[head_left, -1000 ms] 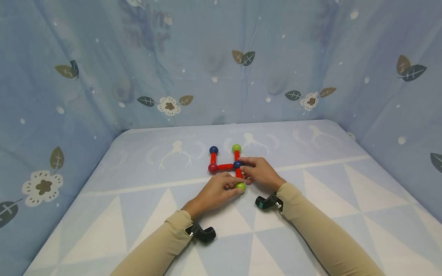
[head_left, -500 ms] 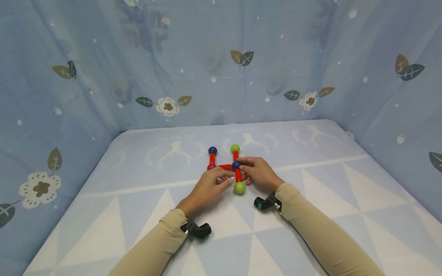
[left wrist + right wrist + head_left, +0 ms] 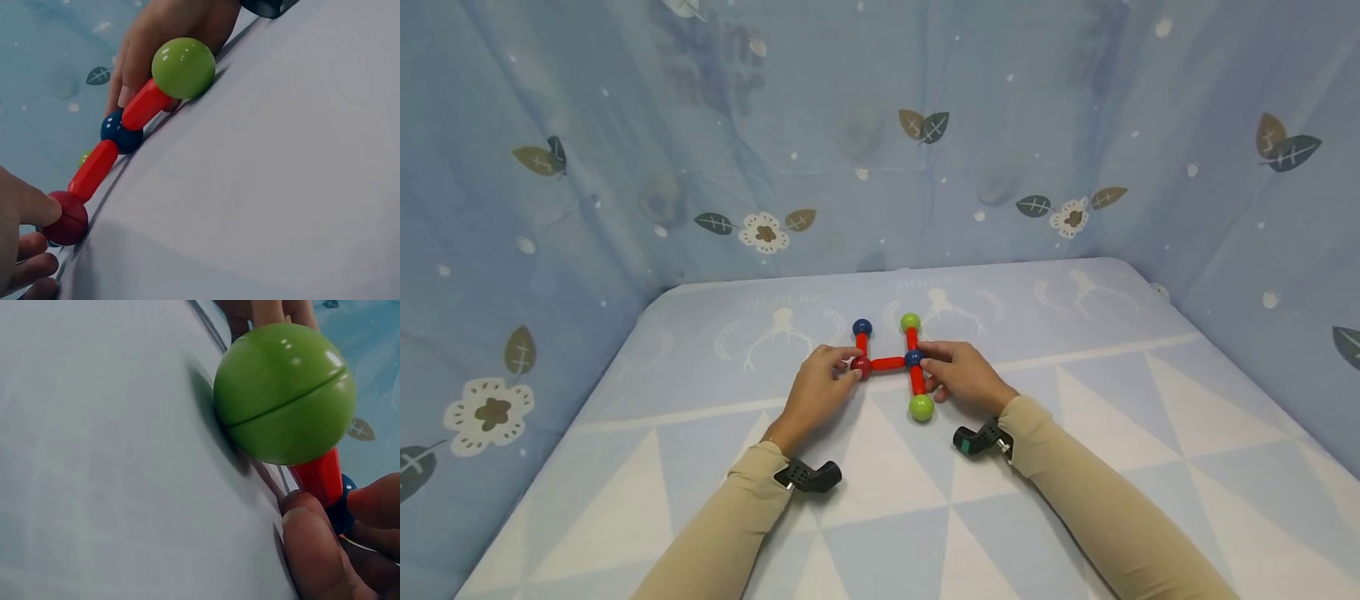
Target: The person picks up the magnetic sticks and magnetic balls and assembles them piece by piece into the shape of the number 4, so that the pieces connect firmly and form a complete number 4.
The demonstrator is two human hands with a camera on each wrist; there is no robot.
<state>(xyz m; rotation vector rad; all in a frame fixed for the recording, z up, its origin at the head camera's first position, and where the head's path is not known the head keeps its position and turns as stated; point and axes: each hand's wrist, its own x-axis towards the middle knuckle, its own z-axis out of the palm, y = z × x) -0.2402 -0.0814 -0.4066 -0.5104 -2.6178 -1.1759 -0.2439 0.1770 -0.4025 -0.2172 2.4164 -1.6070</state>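
A construction of balls and red rods lies on the table. My left hand [image 3: 817, 387] pinches the dark red ball [image 3: 70, 219] at its left corner, thumb on the near side. From that ball one rod runs back to a blue ball [image 3: 862, 327], and another rod [image 3: 888, 363] runs right to the middle blue ball [image 3: 119, 132]. My right hand [image 3: 964, 377] pinches this middle ball between thumb and fingers. Rods lead from it to a far green ball [image 3: 911, 322] and a near green ball [image 3: 284, 394], which partly covers the right hand in the left wrist view.
The table [image 3: 880, 533] has a pale cloth with white triangles. A blue patterned curtain [image 3: 865, 133] stands behind it and along both sides. Black wrist devices sit on the left wrist [image 3: 808, 477] and right wrist [image 3: 983, 438].
My left hand has let go of the near green ball, moved left and back, and taken hold of the red ball. My right hand has stayed at the middle blue ball.
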